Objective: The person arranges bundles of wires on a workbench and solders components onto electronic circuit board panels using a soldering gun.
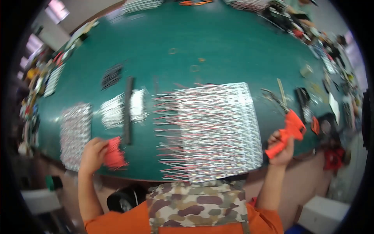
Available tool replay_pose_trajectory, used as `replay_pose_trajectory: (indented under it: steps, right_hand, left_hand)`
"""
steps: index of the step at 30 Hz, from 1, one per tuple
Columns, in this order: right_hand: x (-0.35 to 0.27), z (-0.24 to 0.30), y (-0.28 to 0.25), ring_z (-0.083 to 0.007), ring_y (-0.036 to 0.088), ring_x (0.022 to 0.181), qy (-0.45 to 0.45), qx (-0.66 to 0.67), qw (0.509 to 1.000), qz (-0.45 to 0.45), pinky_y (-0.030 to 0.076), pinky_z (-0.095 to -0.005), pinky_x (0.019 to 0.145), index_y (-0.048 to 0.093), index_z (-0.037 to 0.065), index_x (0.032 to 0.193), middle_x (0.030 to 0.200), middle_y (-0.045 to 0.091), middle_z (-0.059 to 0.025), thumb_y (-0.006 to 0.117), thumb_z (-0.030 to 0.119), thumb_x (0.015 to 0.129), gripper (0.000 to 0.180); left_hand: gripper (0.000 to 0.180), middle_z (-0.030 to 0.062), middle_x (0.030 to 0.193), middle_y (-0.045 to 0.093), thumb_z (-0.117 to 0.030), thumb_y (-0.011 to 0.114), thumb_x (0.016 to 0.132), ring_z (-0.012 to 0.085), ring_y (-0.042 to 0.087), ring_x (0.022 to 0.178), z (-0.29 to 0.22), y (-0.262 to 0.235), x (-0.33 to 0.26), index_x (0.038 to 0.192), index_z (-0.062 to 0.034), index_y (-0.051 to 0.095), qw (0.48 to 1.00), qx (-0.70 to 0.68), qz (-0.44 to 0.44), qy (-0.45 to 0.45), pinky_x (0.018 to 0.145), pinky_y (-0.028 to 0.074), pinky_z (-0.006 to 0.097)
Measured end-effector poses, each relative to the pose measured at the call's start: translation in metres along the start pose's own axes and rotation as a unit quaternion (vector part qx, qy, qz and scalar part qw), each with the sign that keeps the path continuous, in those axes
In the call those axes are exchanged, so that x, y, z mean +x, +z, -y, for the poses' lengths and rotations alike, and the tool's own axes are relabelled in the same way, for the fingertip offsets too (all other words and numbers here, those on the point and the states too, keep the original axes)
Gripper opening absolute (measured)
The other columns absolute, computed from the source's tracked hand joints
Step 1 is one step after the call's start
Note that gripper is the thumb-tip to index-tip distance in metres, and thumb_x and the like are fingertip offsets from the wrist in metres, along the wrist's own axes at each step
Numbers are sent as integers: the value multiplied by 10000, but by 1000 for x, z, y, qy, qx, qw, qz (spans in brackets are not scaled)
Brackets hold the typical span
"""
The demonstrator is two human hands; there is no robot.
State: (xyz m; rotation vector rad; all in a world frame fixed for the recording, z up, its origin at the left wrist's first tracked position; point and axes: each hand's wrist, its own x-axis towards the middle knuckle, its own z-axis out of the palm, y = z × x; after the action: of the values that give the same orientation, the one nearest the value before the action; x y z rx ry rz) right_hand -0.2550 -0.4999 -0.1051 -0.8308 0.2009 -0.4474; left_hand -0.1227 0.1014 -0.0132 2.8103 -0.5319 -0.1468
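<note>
My left hand (pixel 93 156) is at the left edge of a bundle of short red wires (pixel 115 153), its fingers pinched on the edge of the bundle. My right hand (pixel 281 148) is wrapped round the grip of a red-orange pistol-shaped tool (pixel 293 128), held at the right near the table's front edge. Between my hands lies a broad white sheet of small modules (pixel 245 117) in rows. Red and white wire leads (pixel 167 132) run across it and stick out past its left side. Motion blurs the finer detail.
A dark bar (pixel 128 113) lies between two bundles of white wires (pixel 113 111) (pixel 137 105). Behind them is a dark bundle (pixel 112 76); a second module stack (pixel 76 134) sits far left. A pale stick (pixel 281 91) and a black tool (pixel 304 102) lie right on the green table (pixel 156 43).
</note>
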Motion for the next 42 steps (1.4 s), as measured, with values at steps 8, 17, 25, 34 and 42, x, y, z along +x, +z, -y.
replay_pose_trajectory:
  steps: [8,17,25,34,42]
  right_hand:
    - [-1,-3,9,-242,602,823,-8,2,1000,-7,492,-374,754,576,22,1140,944,646,-145,523,467,1002,469]
    - [-4,8,-14,-160,558,815,-16,-29,998,-56,457,-281,741,558,34,1193,961,616,-75,481,479,1027,482]
    - [-4,4,-19,-133,571,827,-16,-39,998,-54,472,-251,762,544,42,1230,978,626,-62,468,470,1038,475]
    - [-2,9,-22,-133,585,846,-12,-44,998,-47,487,-246,772,533,34,1263,984,629,-78,463,449,1046,474]
    - [-1,7,-17,-139,601,878,-18,-31,999,-36,491,-249,777,533,39,1286,1015,642,-80,468,448,1045,479]
  left_hand:
    - [124,165,872,638,-35,663,799,391,612,847,-8,-2,-5,919,-16,685,995,81,-45,34,756,486,480]
    - [131,167,950,650,-107,616,880,388,625,926,16,-33,80,974,-32,668,991,76,-85,71,809,511,467]
    - [238,141,1091,648,-132,625,893,350,616,1043,70,-26,222,1109,-48,681,982,122,-142,19,909,502,435]
    - [142,101,989,657,-115,621,856,305,640,961,73,11,258,982,-88,678,959,246,-130,58,840,500,437]
    - [85,75,881,636,-73,576,816,282,645,892,67,15,251,872,-105,631,933,296,-177,100,808,481,424]
